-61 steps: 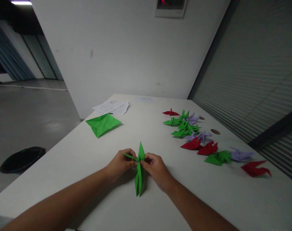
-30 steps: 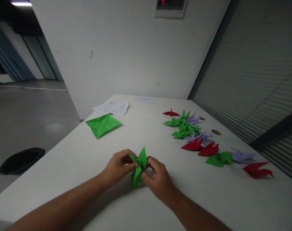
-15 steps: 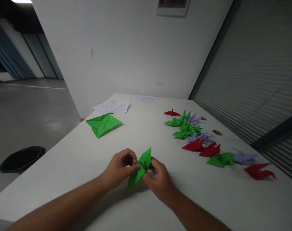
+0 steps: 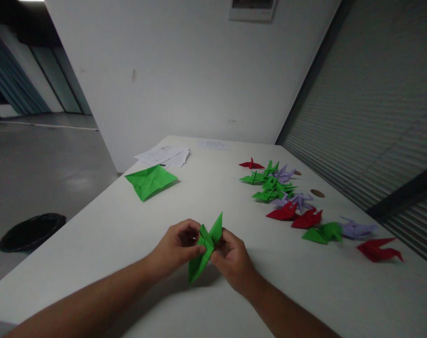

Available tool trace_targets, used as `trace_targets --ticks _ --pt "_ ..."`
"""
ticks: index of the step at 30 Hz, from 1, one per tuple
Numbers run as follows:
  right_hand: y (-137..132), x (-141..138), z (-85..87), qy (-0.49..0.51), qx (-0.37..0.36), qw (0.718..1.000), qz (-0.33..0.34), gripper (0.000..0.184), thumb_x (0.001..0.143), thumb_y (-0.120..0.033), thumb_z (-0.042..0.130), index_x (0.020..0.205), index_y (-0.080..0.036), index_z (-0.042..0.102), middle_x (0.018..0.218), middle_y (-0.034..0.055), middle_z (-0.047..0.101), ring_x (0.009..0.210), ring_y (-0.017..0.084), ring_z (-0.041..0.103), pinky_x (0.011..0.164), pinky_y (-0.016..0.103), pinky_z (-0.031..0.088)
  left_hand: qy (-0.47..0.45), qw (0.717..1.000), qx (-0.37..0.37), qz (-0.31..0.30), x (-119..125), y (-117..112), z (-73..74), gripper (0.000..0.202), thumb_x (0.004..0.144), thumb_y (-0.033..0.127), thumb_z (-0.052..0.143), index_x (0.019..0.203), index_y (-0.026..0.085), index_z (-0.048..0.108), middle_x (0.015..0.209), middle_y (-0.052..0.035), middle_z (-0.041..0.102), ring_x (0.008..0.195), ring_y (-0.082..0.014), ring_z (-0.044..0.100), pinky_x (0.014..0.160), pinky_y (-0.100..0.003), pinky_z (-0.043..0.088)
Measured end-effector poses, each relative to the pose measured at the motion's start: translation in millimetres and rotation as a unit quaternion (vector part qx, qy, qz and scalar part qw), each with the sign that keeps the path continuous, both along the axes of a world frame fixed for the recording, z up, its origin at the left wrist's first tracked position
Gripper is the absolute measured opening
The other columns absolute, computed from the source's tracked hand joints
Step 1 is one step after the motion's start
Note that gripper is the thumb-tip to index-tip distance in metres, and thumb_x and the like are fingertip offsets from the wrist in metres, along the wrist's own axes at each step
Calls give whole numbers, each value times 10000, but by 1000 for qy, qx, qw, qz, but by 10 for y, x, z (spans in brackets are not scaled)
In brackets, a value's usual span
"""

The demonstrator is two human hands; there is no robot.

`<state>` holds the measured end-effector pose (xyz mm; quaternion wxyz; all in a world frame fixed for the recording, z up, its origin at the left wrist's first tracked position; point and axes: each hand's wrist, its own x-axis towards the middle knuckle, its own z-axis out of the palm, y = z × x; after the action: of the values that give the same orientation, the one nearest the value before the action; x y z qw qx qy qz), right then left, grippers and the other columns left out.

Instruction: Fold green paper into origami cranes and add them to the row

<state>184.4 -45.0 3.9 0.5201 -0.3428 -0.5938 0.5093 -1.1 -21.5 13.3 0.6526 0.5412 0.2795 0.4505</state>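
A green paper figure (image 4: 206, 246), half folded, sits just above the near part of the white table (image 4: 128, 225), pinched from both sides. The left hand (image 4: 176, 246) grips its left flap; the right hand (image 4: 232, 256) grips its right side. Beyond the figure to the left lies a creased green sheet (image 4: 150, 180); to its right, a row of paper cranes (image 4: 291, 202).

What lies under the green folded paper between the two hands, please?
Under the green folded paper only bare white table and the paper's shadow show. The left hand and right hand pinch its middle, hiding the folds there and the tabletop beneath them.
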Motion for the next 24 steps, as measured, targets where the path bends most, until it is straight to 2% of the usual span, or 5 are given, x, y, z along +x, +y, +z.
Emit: trace_targets --ticks 4,9,13,19,24 --pt "1 -13 12 2 -4 1000 0 116 806 -206 709 860 -215 607 823 12 643 772 183 614 711 294 514 19 1000 -14 10 9 7 -7 341 733 248 885 959 158 646 843 -42 696 745 -148 645 662 -254 503" --pt "32 -26 -21 64 -58 996 -10 283 736 -229 811 899 -227 580 826 5 663 762 174 630 687 278 508 -15 999 -41 15 13 39 -44 335 721 235 894 927 156 641 800 -27 700 714 -143 653 654 -247 507" --pt "71 -14 -30 73 -106 992 2 282 696 -288 879 765 -201 619 730 -8 643 683 150 600 630 256 482 -48 997 -53 -9 18 52 -80 308 713 214 896 891 144 654 797 -33 718 708 -146 663 665 -254 521" --pt "92 -7 61 73 -58 995 19 235 718 -354 888 768 -204 714 839 11 633 812 178 611 717 281 508 -77 994 -60 -47 17 57 -133 263 732 198 882 880 135 673 810 -42 730 742 -154 675 705 -268 525" --pt "100 -13 38 95 -101 990 33 274 717 -364 892 813 -206 689 790 0 638 768 169 604 727 288 498 -64 995 -69 -20 24 81 -158 321 717 183 890 900 143 630 769 -11 690 705 -132 655 674 -244 494"
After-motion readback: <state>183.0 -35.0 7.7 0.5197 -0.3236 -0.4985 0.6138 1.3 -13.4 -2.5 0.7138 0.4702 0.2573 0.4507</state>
